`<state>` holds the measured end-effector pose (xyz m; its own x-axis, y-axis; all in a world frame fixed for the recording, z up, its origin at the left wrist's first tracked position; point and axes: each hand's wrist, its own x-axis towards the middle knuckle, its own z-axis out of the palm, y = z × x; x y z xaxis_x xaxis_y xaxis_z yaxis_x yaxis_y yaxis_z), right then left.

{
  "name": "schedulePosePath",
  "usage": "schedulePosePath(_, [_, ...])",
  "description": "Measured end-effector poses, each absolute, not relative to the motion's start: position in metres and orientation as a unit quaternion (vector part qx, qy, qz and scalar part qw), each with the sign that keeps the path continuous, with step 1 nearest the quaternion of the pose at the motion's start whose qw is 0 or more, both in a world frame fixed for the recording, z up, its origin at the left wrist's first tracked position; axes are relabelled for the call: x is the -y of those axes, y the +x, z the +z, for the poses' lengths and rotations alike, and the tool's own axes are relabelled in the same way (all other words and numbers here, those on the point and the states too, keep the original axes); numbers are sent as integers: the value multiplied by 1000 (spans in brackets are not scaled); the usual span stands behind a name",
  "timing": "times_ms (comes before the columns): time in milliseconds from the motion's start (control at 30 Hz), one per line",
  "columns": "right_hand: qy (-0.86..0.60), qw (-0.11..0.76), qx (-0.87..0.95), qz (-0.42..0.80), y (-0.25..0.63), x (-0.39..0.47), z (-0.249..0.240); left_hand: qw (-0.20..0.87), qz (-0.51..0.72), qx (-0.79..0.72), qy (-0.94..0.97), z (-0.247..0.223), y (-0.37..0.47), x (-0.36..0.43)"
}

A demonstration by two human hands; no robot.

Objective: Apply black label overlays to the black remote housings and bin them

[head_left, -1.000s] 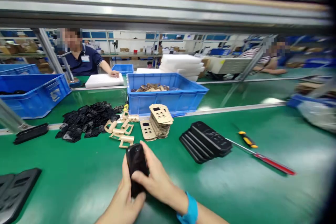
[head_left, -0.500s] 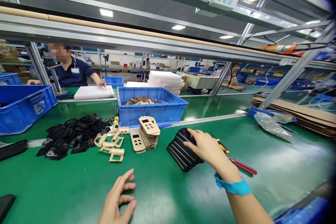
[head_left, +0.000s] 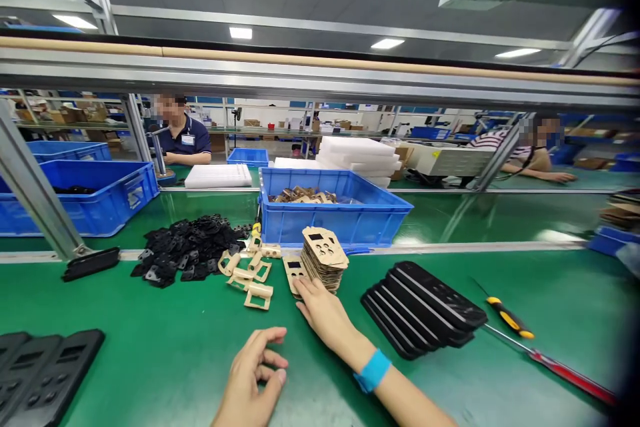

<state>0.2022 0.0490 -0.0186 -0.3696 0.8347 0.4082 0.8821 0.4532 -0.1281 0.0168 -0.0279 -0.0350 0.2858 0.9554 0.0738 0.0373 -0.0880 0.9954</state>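
My right hand, with a blue band at its wrist, reaches to the small beige plates beside a taller stack of beige plates. Its fingertips lie over the near edge of the small pile, fingers extended. Over the green table, my left hand is half curled, thumb and fingers apart, nothing between them. Black panels lean in an overlapping row right of my right hand. Beige brackets lie loose left of the stack, next to a heap of black plates.
A blue bin of beige parts stands behind the stack. A yellow-black screwdriver and a red-handled tool lie right. More black panels are at left. Two people sit across the tables.
The view has turned to the right. My right hand has left the black panels and moved left to the beige plates. My left hand stays low over the table.
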Motion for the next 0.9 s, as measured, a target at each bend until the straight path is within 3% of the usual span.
schedulePosePath(267, [-507, 376, 775, -21, 211, -19, 1, 593, 514, -417, 459, -23, 11, 21])
schedulePosePath(400, [-528, 457, 698, 159, 201, -4, 2, 596, 544, -425, 410, -13, 6, 13])
schedulePosePath(467, [-526, 448, 684, 233, 199, -3, -4, 599, 532, -432, 414, -10, 3, 11])
schedulePosePath(667, [-435, 327, 834, 91, 199, -2, -18, 657, 461, -445, 396, -14, -1, 11])
schedulePosePath(767, [-382, 259, 876, 140, 197, 4, -17, 683, 424, -437, 404, -14, -1, 13])
schedulePosePath(900, [-385, 269, 860, 199, 193, 10, -17, 690, 400, -432, 420, -9, -5, 12])
